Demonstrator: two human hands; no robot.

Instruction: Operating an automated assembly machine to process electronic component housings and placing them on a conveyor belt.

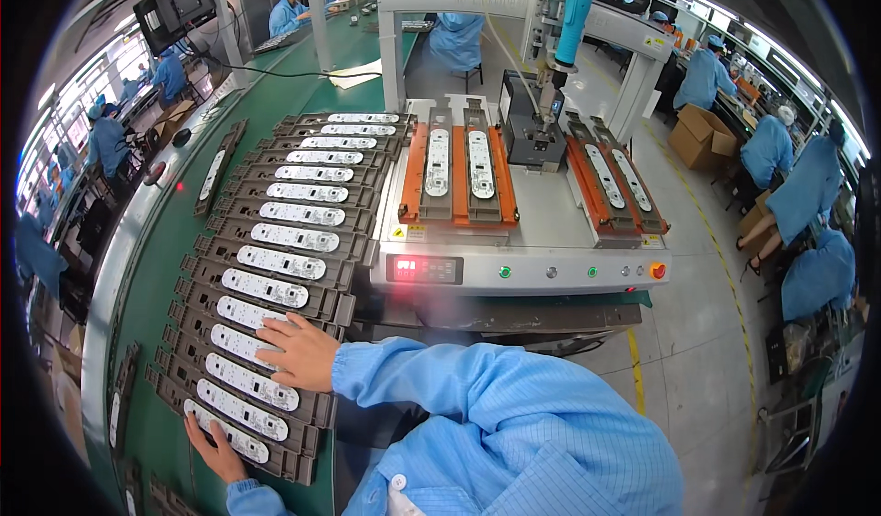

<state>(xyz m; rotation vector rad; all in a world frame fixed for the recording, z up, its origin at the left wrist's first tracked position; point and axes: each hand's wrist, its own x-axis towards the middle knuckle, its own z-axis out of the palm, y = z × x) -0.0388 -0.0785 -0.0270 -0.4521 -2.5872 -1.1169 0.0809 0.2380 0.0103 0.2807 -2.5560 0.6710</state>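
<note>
A long row of grey-brown fixture trays (317,409), each holding a white elongated circuit board (242,412), lies side by side on the green bench. My left hand (218,450) rests at the nearest tray, its fingers apart and touching the left part of the closest white board (234,441). Farther up the row, my right hand (301,351) lies over the right ends of several boards, palm down with fingers spread. Neither hand has anything gripped in it. The right hand covers parts of the boards beneath it.
To the right stands a bench machine (551,271) with orange fixtures (415,172) carrying more boards, a teal cylinder (574,18) and a red button (657,270). Separate trays (220,167) lie along the belt's left side. Co-workers in blue (707,75) and a cardboard box (700,138) are beyond.
</note>
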